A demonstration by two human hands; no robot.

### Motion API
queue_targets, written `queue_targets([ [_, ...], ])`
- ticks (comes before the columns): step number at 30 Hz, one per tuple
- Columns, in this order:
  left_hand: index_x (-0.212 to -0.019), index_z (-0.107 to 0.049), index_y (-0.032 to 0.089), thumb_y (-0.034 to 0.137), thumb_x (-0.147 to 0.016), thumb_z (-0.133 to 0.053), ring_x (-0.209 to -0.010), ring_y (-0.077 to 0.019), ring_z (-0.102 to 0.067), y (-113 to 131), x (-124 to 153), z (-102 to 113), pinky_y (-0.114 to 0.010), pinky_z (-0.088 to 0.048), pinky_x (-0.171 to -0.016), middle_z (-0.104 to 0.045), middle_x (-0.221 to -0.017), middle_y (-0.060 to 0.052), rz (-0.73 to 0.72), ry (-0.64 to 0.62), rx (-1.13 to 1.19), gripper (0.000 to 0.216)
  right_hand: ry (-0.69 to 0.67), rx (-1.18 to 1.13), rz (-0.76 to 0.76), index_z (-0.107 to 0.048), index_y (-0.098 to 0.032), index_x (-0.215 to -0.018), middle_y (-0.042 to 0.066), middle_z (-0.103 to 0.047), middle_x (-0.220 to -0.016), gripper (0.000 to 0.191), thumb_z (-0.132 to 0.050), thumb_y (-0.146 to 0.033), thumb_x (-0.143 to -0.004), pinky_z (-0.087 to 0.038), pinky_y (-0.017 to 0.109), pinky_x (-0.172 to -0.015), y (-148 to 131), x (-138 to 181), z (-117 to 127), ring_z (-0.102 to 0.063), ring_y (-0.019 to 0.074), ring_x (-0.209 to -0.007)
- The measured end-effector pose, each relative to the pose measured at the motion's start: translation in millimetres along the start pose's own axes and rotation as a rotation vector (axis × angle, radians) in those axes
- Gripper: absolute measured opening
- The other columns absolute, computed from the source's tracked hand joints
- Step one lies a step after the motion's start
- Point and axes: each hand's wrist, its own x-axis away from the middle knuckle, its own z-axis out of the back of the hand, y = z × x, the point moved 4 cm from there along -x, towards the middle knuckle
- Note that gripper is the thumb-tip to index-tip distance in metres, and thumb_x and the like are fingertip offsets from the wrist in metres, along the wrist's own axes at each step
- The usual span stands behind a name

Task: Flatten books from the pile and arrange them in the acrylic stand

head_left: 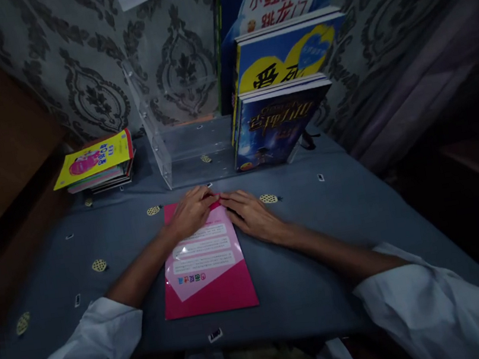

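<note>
A thin pink book (208,274) lies flat on the grey-blue tablecloth (341,230) in front of me, its back cover up. My left hand (191,212) rests on the book's far end with its fingers curled over the top edge. My right hand (250,214) lies beside it at the book's far right corner, fingers stretched flat and meeting the left fingertips. Both sleeves are white.
A clear acrylic book stand (180,146) stands at the table's back, with three blue and yellow books (282,101) leaning in its right part. A stack of thin books with a yellow cover (95,162) lies at the back left. Patterned wallpaper is behind.
</note>
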Motion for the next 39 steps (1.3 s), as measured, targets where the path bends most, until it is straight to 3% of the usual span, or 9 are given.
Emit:
queue_targets([
  [7,-0.112,-0.069,0.015,0.015,-0.102,-0.040,-0.099,-0.0214,-0.059,-3.3,12.7,8.0,-0.038,-0.051,-0.090,-0.066,-0.105,-0.010,0.020,0.010,-0.045,0.031,-0.029,0.032,-0.025,-0.064,-0.019,-0.133,0.014,-0.064,-0.137,0.038,-0.043,-0.026,-0.102,-0.048,0.053,-0.102,3.7,-5.0,-1.8,-0.057,0.0299,-0.126],
  [11,-0.112,-0.070,0.017,0.012,-0.098,-0.043,-0.097,-0.0216,-0.062,-22.6,48.9,24.9,-0.037,-0.053,-0.086,-0.068,-0.106,-0.011,0.089,0.033,-0.067,0.031,-0.028,0.047,-0.040,-0.065,-0.020,-0.131,0.013,-0.064,-0.138,0.037,-0.044,-0.027,-0.102,-0.047,0.052,-0.103,2.6,-4.0,0.1,-0.058,0.0294,-0.127],
  [15,-0.107,-0.073,0.018,0.011,-0.096,-0.042,-0.095,-0.0213,-0.064,-42.4,88.6,39.6,-0.038,-0.055,-0.085,-0.071,-0.105,-0.010,0.194,0.153,-0.028,0.034,-0.048,0.049,-0.045,-0.065,-0.020,-0.131,0.013,-0.065,-0.137,0.037,-0.043,-0.028,-0.102,-0.048,0.051,-0.101,2.2,-3.7,1.6,-0.058,0.0299,-0.126],
  [19,-0.110,-0.073,0.020,0.011,-0.093,-0.042,-0.101,-0.0213,-0.065,-46.6,103.0,39.8,-0.039,-0.054,-0.090,-0.071,-0.110,-0.008,0.272,0.184,0.017,0.036,-0.044,0.034,-0.049,-0.065,-0.021,-0.131,0.013,-0.064,-0.138,0.038,-0.043,-0.030,-0.101,-0.049,0.053,-0.100,3.6,-3.4,0.6,-0.058,0.0310,-0.125],
  [25,-0.113,-0.073,0.018,0.012,-0.093,-0.044,-0.098,-0.0233,-0.061,-37.5,89.8,38.9,-0.041,-0.053,-0.088,-0.070,-0.108,-0.010,0.269,0.130,-0.013,0.036,-0.037,-0.089,-0.045,-0.063,-0.018,-0.133,0.014,-0.064,-0.138,0.040,-0.044,-0.030,-0.100,-0.046,0.056,-0.104,8.7,-4.4,-0.4,-0.056,0.0322,-0.128],
  [29,-0.121,-0.069,0.015,0.015,-0.096,-0.044,-0.100,-0.0235,-0.060,-17.3,62.4,31.6,-0.040,-0.051,-0.089,-0.068,-0.113,-0.012,0.130,0.063,-0.003,0.035,-0.020,-0.227,-0.067,-0.054,-0.023,-0.143,0.011,-0.065,-0.137,0.045,-0.042,-0.030,-0.100,-0.046,0.055,-0.105,14.4,-4.4,3.8,-0.058,0.0298,-0.126],
  [34,-0.130,-0.062,0.014,0.013,-0.096,-0.043,-0.107,-0.0250,-0.058,14.0,20.6,11.3,-0.042,-0.049,-0.095,-0.064,-0.120,-0.013,-0.026,-0.042,0.007,0.039,-0.018,-0.283,-0.101,-0.047,-0.019,-0.146,0.012,-0.063,-0.138,0.048,-0.036,-0.031,-0.101,-0.044,0.052,-0.109,20.7,-3.7,4.3,-0.056,0.0264,-0.129],
  [39,-0.131,-0.061,0.017,0.012,-0.098,-0.040,-0.115,-0.0260,-0.057,30.6,10.9,0.7,-0.045,-0.047,-0.098,-0.063,-0.124,-0.013,-0.110,-0.069,0.039,0.040,-0.030,-0.238,-0.084,-0.048,-0.019,-0.145,0.012,-0.061,-0.140,0.047,-0.038,-0.031,-0.101,-0.043,0.052,-0.110,19.2,-3.2,2.7,-0.055,0.0272,-0.129],
])
